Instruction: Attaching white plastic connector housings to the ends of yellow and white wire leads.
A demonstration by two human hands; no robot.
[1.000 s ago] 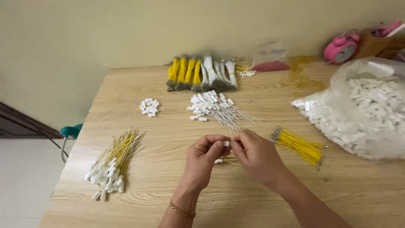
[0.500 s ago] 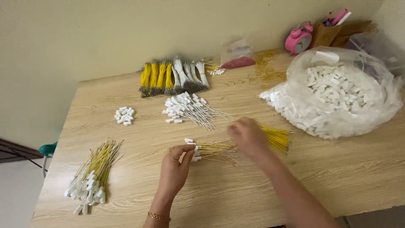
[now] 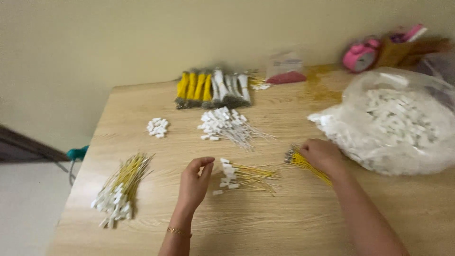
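Observation:
My left hand (image 3: 194, 182) hovers with fingers loosely curled and nothing in them, just left of a small pile of yellow wires with white connectors (image 3: 241, 174). My right hand (image 3: 323, 155) rests on a bundle of bare yellow wires (image 3: 303, 163), fingers closed over its near end. Farther back lies a heap of white-wired connectors (image 3: 225, 124). A small cluster of loose white connectors (image 3: 157, 127) sits to its left.
A finished bundle of yellow wires with connectors (image 3: 121, 189) lies near the wooden table's (image 3: 265, 227) left edge. A big clear bag of white connectors (image 3: 398, 121) fills the right side. Bundled yellow and white wires (image 3: 211, 88) line the back; a pink clock (image 3: 359, 56) stands far right.
My hands were together at the table's middle; the right hand has moved right onto the bare yellow wires, and the left has let go and stays by the small pile. The view shifted.

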